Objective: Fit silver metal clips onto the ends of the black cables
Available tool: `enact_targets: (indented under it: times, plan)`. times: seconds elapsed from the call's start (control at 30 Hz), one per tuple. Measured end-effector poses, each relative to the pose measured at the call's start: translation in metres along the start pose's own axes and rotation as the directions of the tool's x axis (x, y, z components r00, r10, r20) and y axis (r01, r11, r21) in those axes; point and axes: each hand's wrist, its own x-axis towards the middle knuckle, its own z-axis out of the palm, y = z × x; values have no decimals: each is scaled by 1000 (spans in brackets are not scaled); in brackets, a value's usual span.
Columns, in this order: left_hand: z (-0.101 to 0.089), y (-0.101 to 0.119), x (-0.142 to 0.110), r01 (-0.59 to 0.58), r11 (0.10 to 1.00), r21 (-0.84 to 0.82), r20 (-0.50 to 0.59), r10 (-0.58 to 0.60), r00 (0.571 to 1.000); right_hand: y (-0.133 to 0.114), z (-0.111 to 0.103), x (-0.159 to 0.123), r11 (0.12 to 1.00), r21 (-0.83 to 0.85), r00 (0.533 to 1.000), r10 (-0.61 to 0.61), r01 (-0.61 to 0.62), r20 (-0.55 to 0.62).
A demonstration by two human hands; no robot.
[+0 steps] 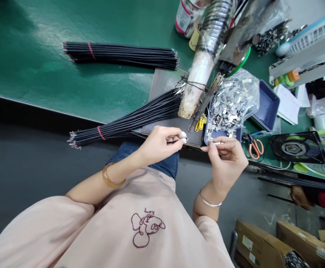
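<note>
My left hand (162, 143) pinches a black cable (173, 142) near its end, where thin bared wire tips stick out. White wrapping covers the ends of my thumb and index finger. Just to the right, my right hand (227, 158) is closed, thumb against fingertips, around a small silvery metal piece (217, 143) that is mostly hidden. It hovers at the near edge of a blue tray (206, 138) of loose metal connector shells (229, 115), partly in a clear bag. A fanned bundle of black cables (140, 113) lies left of the tray.
Another tied cable bundle (123, 55) lies farther back on the green table (53, 82). A soldering iron stand (209, 93) and a pale-ended flexible duct (193, 89) hang over the work spot. Orange-handled scissors (256, 149) and a black fan (298, 147) are at right.
</note>
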Motion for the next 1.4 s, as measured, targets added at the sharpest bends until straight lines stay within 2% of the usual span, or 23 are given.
enact_targets:
  times: [0.07,0.13,0.3,0.5,0.7,1.23,1.33,1.4]
  plan:
    - [-1,2,1,22,999,-23,-6,-22,1000,-5,15,-11,997,17,997,-69,70,-40]
    - [-1,2,2,22,1000,-8,-22,-22,1000,-5,27,-17,995,59,996,-84,84,-13]
    - [0,0,1,-13,1000,27,-27,13,1000,5,42,-17,980,196,991,17,-43,133]
    - [-2,0,1,-105,985,139,-22,109,994,10,40,-18,939,326,984,60,-113,167]
    - [-2,-4,0,-184,960,213,-31,194,980,11,35,-18,950,293,979,48,-106,199]
    - [0,-8,-3,-272,925,264,-36,292,956,13,36,-20,965,254,985,18,-62,171]
    - [1,-11,-3,-323,888,329,-19,348,937,13,34,-19,965,256,984,12,-58,178]
    - [1,-14,-3,-394,814,428,19,427,904,12,32,-19,980,196,983,-15,-22,185]
